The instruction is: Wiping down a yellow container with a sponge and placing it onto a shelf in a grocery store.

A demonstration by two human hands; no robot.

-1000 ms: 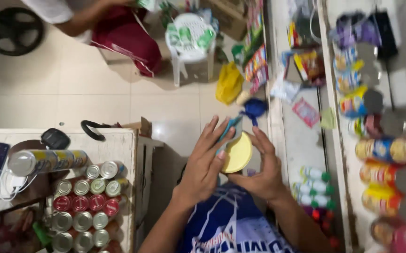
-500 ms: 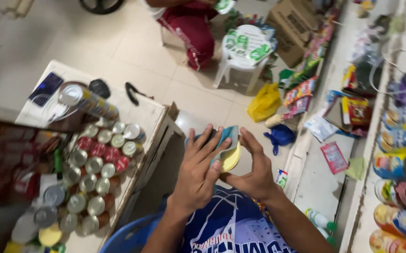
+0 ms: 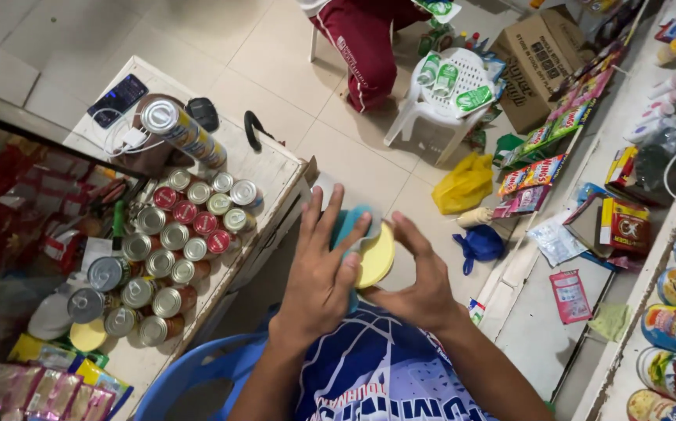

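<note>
Yellow lid (image 3: 377, 256) held at chest height | gripped by right hand (image 3: 420, 284) at rim, blue cloth (image 3: 347, 226) pressed on by left hand (image 3: 324, 269) | judged light, stiff, slippery; best held by edge.

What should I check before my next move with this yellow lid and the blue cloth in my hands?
1. Left hand pressing the blue cloth on the yellow lid: ok.
2. Right hand gripping the lid's edge: ok.
3. Lid fully wiped: cannot tell, the cloth hides much of it.
4. Space on the white counter to set it down: not ok near the cans, which crowd it.
5. Floor ahead: not ok, a yellow bag and a white stool stand there.
</note>
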